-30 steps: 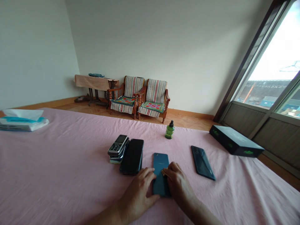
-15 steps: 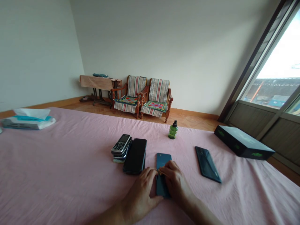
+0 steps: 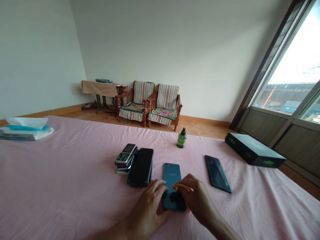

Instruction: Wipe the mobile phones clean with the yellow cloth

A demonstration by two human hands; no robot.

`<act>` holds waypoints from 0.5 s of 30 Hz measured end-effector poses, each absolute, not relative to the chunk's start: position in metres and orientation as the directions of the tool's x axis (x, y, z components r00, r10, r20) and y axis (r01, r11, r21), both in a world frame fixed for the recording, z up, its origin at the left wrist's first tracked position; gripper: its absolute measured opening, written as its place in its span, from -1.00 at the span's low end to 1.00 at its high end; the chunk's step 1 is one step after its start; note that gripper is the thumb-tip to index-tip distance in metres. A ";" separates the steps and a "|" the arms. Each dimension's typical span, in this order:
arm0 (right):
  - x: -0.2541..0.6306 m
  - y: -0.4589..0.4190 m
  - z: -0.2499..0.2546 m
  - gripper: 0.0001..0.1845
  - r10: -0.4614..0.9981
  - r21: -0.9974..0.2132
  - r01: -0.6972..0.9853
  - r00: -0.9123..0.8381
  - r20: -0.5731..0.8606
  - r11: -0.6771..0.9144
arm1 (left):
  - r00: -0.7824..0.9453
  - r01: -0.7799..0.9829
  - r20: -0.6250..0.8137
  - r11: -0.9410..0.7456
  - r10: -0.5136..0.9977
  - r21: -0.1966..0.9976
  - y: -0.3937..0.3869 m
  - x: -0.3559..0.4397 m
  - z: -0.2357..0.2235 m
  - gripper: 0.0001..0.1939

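Note:
A blue smartphone [image 3: 172, 171] lies back up on the pink sheet, its camera end pointing away from me. My left hand [image 3: 150, 201] grips its left edge, with the fingers along the side and the thumb by the near end. Pinched in my right hand [image 3: 196, 196] is a small yellowish cloth [image 3: 178, 187], resting on the phone's back toward its right side. Just left of my hands lies a black phone [image 3: 141, 166], stacked on another. Beside it sits a pile of older keypad phones [image 3: 126, 155]. A dark blue phone [image 3: 217, 173] lies apart on the right.
A green spray bottle [image 3: 181, 138] stands beyond the phones. A black box [image 3: 253, 151] is at the right edge of the pink sheet [image 3: 75, 173], and a tissue pack [image 3: 27, 130] at the far left. Two wooden chairs [image 3: 163, 103] stand by the wall.
My right hand has shifted right and slightly nearer with the cloth, baring more of the phone's back. My left hand still holds the phone's edge. The view has turned slightly right.

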State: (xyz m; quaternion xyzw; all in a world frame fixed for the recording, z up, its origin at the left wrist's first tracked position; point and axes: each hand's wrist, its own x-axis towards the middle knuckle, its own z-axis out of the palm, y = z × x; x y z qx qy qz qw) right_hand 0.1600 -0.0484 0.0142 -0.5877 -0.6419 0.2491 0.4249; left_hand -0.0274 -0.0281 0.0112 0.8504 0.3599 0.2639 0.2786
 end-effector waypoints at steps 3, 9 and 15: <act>0.164 -0.033 0.000 -0.76 0.934 -0.853 0.486 0.180 0.308 0.188 | 0.581 0.480 0.270 -0.591 0.768 0.649 -0.029 -0.028 0.011 -0.52; 0.177 -0.029 -0.021 -0.73 0.915 -0.904 0.392 0.278 0.293 0.170 | 0.551 0.467 0.361 -0.636 0.753 0.614 -0.026 -0.029 0.008 -0.50; 0.178 -0.029 -0.020 -0.73 0.914 -0.899 0.399 0.270 0.304 0.181 | 0.495 0.480 0.394 -0.622 0.774 0.619 -0.025 -0.027 0.013 -0.56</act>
